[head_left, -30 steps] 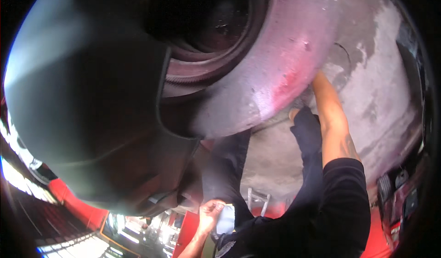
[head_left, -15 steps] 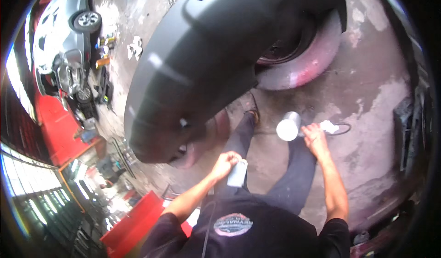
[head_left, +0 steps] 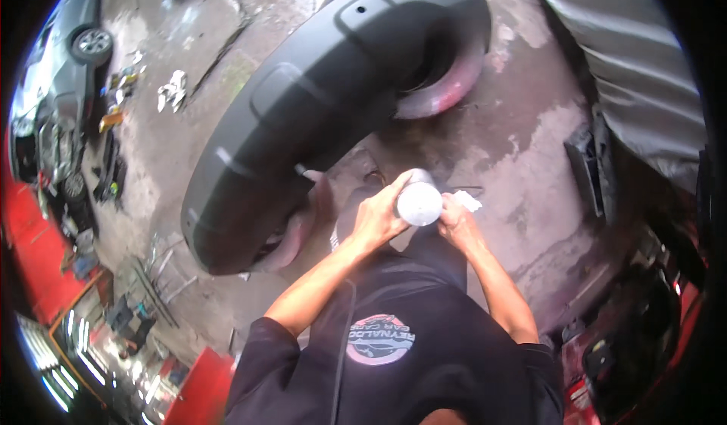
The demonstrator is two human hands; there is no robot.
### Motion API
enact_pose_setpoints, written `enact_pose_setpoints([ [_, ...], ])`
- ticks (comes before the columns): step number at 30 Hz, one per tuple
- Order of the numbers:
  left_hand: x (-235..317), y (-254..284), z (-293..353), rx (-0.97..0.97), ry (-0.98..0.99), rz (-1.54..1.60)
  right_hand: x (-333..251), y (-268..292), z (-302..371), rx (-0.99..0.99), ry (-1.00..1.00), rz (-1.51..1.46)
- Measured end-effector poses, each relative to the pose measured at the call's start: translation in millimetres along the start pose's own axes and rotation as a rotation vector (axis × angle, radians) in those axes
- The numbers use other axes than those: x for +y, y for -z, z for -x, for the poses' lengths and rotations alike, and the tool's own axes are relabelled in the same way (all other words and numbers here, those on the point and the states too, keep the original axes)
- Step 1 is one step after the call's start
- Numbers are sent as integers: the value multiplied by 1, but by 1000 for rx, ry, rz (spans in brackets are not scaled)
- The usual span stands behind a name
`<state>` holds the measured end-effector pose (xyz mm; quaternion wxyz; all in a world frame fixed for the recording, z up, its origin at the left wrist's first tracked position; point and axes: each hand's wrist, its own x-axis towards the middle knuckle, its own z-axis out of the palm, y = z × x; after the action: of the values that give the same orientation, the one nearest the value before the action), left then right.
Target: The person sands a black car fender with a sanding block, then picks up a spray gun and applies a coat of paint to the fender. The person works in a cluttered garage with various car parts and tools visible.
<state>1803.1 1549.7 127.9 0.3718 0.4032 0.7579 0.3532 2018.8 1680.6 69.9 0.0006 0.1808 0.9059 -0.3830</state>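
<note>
Both my hands meet in front of my waist at a spray gun, of which mainly the silver cup with its pale round top [head_left: 419, 202] shows. My left hand [head_left: 382, 211] is closed around the cup's left side. My right hand [head_left: 457, 219] is closed just right of the cup, at the gun's handle, which the fingers mostly hide. A crumpled white paper or cloth [head_left: 468, 201] sticks out by the right fingers. Ahead lies a large dark grey car bumper [head_left: 303, 107], propped on tires, one with a pinkish sidewall [head_left: 447, 92].
A grey car [head_left: 64, 84] with its front taken apart stands at the far left. Loose parts and a white crumpled rag [head_left: 173, 90] lie on the stained concrete floor [head_left: 522, 168]. A silvery cover [head_left: 628, 54] hangs at the right, beside a dark panel [head_left: 591, 171].
My left hand has moved up and right onto the cup; the flat grey piece it held no longer shows. My right hand has brought the gun leftward. The view has shifted, showing more of the right side.
</note>
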Motion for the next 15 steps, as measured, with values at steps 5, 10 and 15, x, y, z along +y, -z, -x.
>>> enact_pose_setpoints([
  [5,-11,32,5,70,-161,7,-32,18,-21,-19,51,116],
  [10,2,73,-1,181,-204,48,-63,52,-63,-40,141,161],
  [15,21,117,-9,402,-351,29,-102,69,-97,-101,172,100],
])
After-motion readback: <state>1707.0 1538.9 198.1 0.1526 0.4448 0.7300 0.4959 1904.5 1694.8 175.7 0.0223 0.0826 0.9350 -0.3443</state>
